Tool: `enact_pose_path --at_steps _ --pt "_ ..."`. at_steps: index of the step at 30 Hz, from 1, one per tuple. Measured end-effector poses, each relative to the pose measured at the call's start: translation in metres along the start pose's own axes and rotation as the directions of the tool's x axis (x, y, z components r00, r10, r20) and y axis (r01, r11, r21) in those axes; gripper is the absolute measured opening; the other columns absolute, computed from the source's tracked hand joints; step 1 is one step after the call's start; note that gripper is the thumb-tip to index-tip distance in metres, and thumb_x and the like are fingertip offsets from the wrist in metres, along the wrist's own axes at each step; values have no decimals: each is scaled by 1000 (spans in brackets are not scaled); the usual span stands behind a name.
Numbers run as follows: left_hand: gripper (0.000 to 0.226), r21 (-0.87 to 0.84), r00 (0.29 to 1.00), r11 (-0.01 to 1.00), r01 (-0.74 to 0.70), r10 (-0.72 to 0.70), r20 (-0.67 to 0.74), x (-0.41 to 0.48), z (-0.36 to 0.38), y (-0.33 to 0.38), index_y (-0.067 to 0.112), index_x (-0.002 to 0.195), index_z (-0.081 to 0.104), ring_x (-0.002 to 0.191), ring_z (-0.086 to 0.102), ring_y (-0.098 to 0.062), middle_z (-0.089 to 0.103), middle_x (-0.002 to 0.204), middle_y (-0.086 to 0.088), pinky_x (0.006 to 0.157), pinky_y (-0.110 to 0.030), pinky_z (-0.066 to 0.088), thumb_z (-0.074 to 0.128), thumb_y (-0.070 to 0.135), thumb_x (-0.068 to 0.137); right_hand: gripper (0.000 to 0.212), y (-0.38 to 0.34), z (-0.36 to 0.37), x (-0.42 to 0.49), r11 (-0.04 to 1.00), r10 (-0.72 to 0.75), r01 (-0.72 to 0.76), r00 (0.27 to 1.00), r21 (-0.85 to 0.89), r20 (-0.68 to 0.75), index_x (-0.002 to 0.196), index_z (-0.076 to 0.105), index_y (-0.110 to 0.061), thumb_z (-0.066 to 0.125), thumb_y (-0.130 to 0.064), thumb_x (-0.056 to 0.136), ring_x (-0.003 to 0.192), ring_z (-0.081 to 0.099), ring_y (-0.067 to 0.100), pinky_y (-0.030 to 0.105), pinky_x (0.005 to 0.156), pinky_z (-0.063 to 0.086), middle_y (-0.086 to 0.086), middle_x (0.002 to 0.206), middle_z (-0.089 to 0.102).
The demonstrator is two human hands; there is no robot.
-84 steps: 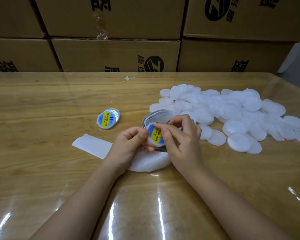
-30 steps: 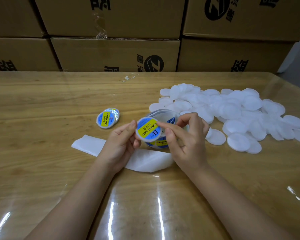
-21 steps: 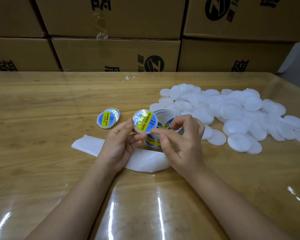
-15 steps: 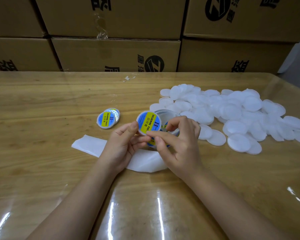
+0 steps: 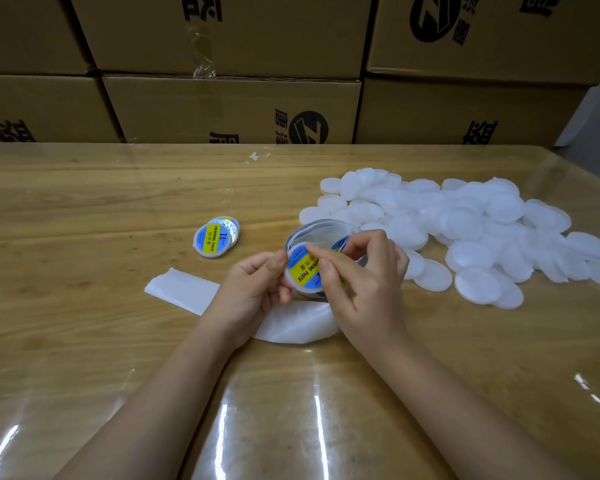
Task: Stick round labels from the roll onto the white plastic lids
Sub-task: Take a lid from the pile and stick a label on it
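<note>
Well, I am at a big wooden table point(image 5: 84, 209) with a clear shiny sheet point(image 5: 291, 410) over it, and light makes bright streaks on the sheet near me. Behind the table is a wall of brown cardboard boxes point(image 5: 229, 109) with black marks printed on them. A small torn white scrap point(image 5: 257, 156) lies by the far edge. On my right is a big heap of plain white lids point(image 5: 465, 223), all flat and round, lying over one another. On my left, well apart from the heap, two lids with labels on them point(image 5: 216, 237) lie one on top of the other. Right in front of me I hold one lid point(image 5: 289, 281) up just above the table, between both hands. My left hand point(image 5: 253, 292) pinches its left edge with the thumb on top. My right hand point(image 5: 364, 282) has its fingers curled, with the thumb and first finger pinching the lid and lying across its blue and yellow label point(image 5: 303, 271). The lid's face tips up toward me. It is round, so the yellow band shows its way: the band runs from low on the left to high on the right, and the black words climb along it. Just behind the lid stands the label roll point(image 5: 312, 230), touching the near edge of the heap. A long strip of white backing paper point(image 5: 184, 289) lies flat under my hands and runs from the left to the right.
</note>
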State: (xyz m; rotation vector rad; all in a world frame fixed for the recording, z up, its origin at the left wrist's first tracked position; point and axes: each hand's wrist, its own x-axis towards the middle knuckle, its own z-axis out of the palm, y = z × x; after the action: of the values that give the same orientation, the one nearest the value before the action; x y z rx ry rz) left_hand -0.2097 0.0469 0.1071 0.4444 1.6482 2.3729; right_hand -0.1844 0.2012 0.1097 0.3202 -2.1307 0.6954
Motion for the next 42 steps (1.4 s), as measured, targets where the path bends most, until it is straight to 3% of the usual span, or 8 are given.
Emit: enact_pose_path --at_steps 9,18,23,27,32,35,39,42 --pt "30 4 1000 1000 -5 5 27 0 -1 -2 20 66 71 46 49 -4 62 57 3 51 -14 44 52 30 86 29 -2 -1 1 990 -131 128 990 58 58 108 71 -31 49 -32 90 89 47 12 42 87 31 3 89 50" --pt "33 -85 994 996 -35 26 -109 3 -4 0 19 58 67 45 49 -4 58 54 2 50 -14 44 51 30 85 24 -2 -4 0 979 -195 185 974 89 117 99 73 -38 53 -34 86 86 49 17 38 90 28 4 88 52" --pt "34 -178 983 982 -61 28 -181 7 -6 3 19 61 72 45 48 0 58 54 7 44 -10 39 49 29 84 25 2 -5 1 992 -115 113 992 49 47 92 75 -36 51 -31 86 87 46 14 44 87 32 4 85 50" --pt "37 -216 990 975 -47 16 -142 6 -6 4 20 57 69 39 41 0 52 48 10 42 -9 34 46 29 85 26 4 -5 2 999 -45 46 999 22 -7 91 76 -35 50 -31 87 85 46 14 42 86 31 3 87 49" --pt "34 -164 997 986 2 -15 -78 5 -6 2 18 61 69 39 39 0 50 49 9 44 -11 34 48 28 85 26 6 -3 2 1000 4 -4 1000 4 21 101 73 -33 50 -34 89 84 52 17 42 88 32 -2 88 57" --pt "24 -98 998 994 39 -44 -49 4 -6 -1 12 72 68 44 46 -6 55 55 1 46 -15 41 54 28 83 34 3 1 0 1000 10 -10 997 -5 79 112 68 -28 53 -42 86 86 53 16 43 96 31 -17 86 59" --pt "13 -66 998 996 60 -61 -9 2 -5 -4 12 81 68 52 54 -11 64 69 -5 52 -20 48 72 24 77 36 5 4 0 998 52 -55 996 33 67 109 69 -23 56 -45 82 84 49 10 33 95 26 -18 78 58" --pt "11 23 999 999 40 -40 -10 2 -4 -5 18 75 73 54 55 -12 66 73 -5 53 -20 49 77 10 70 28 6 5 0 993 99 -101 995 67 33 103 70 -23 53 -39 87 80 50 11 32 92 26 -19 74 51"
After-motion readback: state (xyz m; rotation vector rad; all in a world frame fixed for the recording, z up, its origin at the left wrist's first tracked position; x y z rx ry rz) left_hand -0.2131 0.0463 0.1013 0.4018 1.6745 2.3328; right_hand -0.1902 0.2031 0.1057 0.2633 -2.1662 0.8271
